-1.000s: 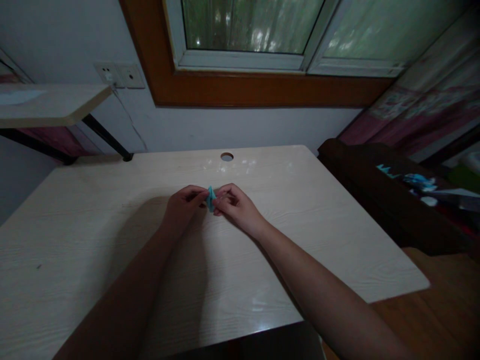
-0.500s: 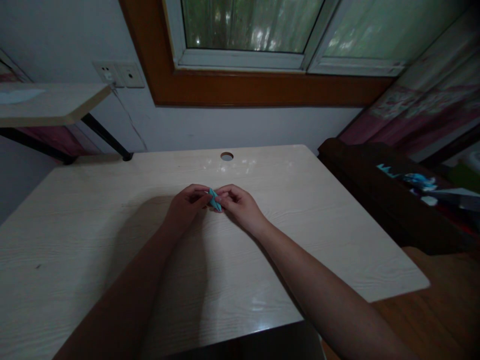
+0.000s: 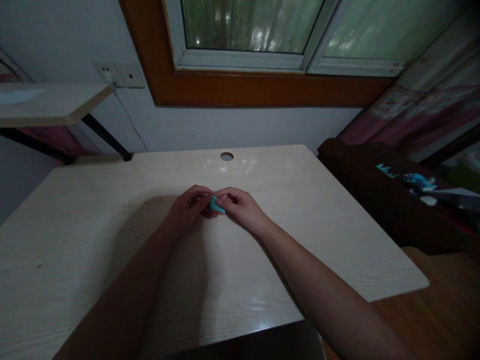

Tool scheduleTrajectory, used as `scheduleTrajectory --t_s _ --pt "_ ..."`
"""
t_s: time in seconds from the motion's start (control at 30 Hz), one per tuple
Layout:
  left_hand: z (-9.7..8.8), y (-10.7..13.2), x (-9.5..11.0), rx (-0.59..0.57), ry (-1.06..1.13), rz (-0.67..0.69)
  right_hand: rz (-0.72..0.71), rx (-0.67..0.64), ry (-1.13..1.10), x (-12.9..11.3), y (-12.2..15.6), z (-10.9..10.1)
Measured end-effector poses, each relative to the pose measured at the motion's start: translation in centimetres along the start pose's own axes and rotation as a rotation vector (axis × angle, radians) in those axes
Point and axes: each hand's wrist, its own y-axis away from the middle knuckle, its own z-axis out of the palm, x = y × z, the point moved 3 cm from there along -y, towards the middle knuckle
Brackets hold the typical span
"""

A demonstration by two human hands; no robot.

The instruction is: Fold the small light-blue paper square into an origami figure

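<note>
A small folded piece of turquoise paper (image 3: 216,205) is pinched between both hands, just above the middle of the pale wood-grain table (image 3: 300,225). My left hand (image 3: 192,204) grips its left side, thumb toward me and fingers curled behind. On the other side, my right hand (image 3: 240,204) holds it between thumb and fingers. The two hands' fingertips meet at its upper end. Much of the paper is covered by the fingers, so its full shape cannot be made out.
A round cable hole (image 3: 227,156) lies near the table's back edge. At left, a raised shelf (image 3: 56,107) stands on black legs. Wall sockets (image 3: 119,75) with a thin cord are behind it. Right of the table is a dark wooden piece of furniture (image 3: 356,170) with several items on it.
The turquoise paper has turned in my fingers, and a smoother, rounder face shows where a pointed folded shape was. Both hands have shifted only slightly.
</note>
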Motion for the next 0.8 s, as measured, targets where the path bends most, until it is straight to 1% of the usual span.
scheduleTrajectory --t_s 0.1,0.2,0.33,0.47,0.57,0.63,0.73,0.8 --pt "0.1 0.1 0.1 -0.005 0.026 -0.013 -0.009 0.004 -0.017 -0.2 0.1 0.1" --pt "0.2 0.1 0.2 0.01 0.029 -0.017 -0.034 0.042 -0.02 -0.3 0.1 0.0" --pt "0.2 0.0 0.0 0.056 0.006 -0.01 -0.095 0.103 0.047 -0.8 0.1 -0.1" --pt "0.1 -0.2 -0.1 0.119 -0.042 0.025 -0.111 0.116 0.101 -1.3 0.2 0.1" --pt "-0.2 -0.3 -0.2 0.169 -0.092 0.046 -0.078 0.117 0.104 -1.1 0.2 0.1" --pt "-0.4 -0.2 -0.3 0.197 -0.132 0.051 -0.071 0.126 0.16 -0.8 0.2 0.0" --pt "-0.5 -0.1 -0.3 0.201 -0.141 0.054 -0.107 0.141 0.252 -0.4 0.0 -0.4" --pt "-0.4 -0.1 -0.2 0.185 -0.11 0.059 -0.126 0.156 0.253 -0.3 -0.1 -0.6"
